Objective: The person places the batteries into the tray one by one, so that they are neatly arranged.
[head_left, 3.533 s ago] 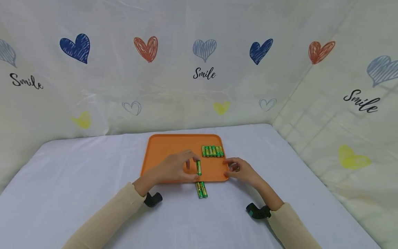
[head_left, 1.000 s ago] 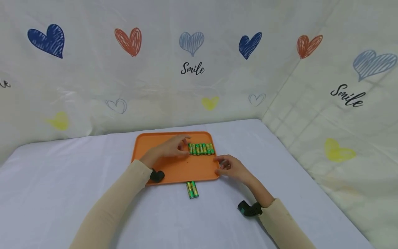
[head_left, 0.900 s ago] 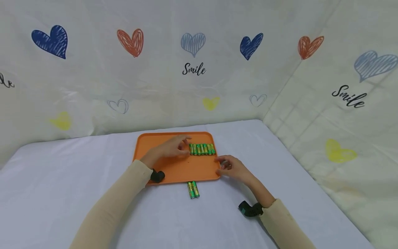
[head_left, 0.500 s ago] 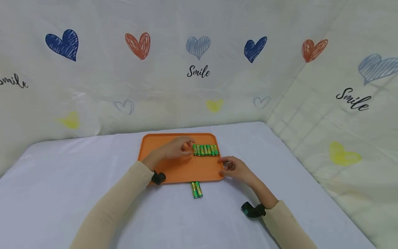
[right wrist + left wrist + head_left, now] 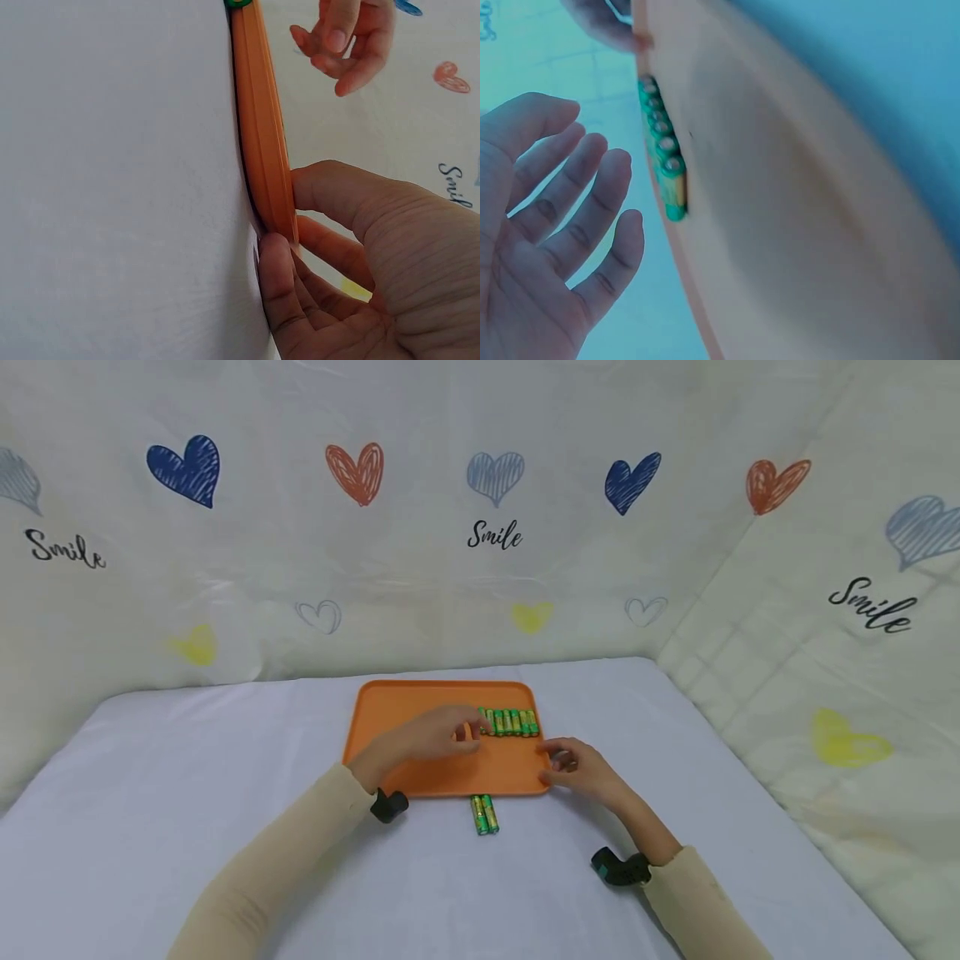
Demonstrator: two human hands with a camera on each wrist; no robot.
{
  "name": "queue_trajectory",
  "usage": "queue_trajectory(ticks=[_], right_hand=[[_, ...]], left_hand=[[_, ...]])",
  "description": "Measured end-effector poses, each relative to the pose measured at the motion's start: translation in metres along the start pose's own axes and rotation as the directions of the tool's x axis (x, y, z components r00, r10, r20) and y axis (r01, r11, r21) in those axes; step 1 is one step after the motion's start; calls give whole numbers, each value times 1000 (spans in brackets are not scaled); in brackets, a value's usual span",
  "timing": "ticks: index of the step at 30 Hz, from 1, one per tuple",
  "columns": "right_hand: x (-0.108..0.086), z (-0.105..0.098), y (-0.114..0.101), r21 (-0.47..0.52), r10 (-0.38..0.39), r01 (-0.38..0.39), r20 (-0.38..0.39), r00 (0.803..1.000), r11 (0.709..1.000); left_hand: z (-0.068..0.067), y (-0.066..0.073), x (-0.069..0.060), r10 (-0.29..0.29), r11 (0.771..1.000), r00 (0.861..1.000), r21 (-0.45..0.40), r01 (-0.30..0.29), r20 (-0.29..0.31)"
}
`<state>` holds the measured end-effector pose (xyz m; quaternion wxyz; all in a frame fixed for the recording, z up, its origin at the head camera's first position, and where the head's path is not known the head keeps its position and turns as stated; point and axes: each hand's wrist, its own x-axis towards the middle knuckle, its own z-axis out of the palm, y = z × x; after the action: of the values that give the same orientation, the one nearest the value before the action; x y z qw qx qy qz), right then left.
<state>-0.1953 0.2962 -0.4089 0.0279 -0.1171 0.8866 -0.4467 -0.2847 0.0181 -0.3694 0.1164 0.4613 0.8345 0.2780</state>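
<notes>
My left hand point(image 5: 435, 733) hovers over the orange tray point(image 5: 450, 778), its fingers loosely bent with nothing between them. Just beyond its fingertips, several green-and-gold batteries point(image 5: 515, 722) lie side by side in a row at the tray's right side; the fingers partly cover the leftmost one. In the left wrist view that hand point(image 5: 570, 202) is spread apart from the row of batteries point(image 5: 664, 146). My right hand point(image 5: 588, 770) holds the tray's right edge near the front corner, thumb and fingers against the rim in the right wrist view. Two more batteries point(image 5: 484, 815) lie on the cloth at the tray's front edge.
A white cloth point(image 5: 420, 893) covers the table. Behind it and to the right hangs a pale backdrop point(image 5: 420, 543) printed with hearts and "Smile". Each wrist wears a black camera mount point(image 5: 619, 867).
A battery that my left hand held 3.5 seconds ago now lies at the row's left end. That hand has let go and drawn slightly back toward me. The right hand stays at the rim.
</notes>
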Motion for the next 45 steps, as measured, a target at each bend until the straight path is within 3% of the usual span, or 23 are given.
queue_trajectory(ticks=[5,8,12,18,30,45], right_hand=[[1,-2,3,-11,-11,11,-1,1000,1000],[0,-3,4,-6,-8,8,-1,1000,1000],[-1,-3,5,5,7,-7,-4,1000,1000],[-2,-3,4,-1,11,-11,-7,1000,1000],[-2,-3,1,5,9,-9,-4,1000,1000],[1,0,0,24,2,-2,3,1000,1000]], left_hand=[[6,14,-6,33,998,999,48,-33,-6],[9,20,-11,20,999,1000,50,-20,-9],[14,25,-17,10,998,1000,55,-9,-24],[21,31,-31,49,994,997,104,-42,-66],[41,38,-60,-12,996,985,86,28,-173],[54,38,-73,-116,992,990,42,120,-83]])
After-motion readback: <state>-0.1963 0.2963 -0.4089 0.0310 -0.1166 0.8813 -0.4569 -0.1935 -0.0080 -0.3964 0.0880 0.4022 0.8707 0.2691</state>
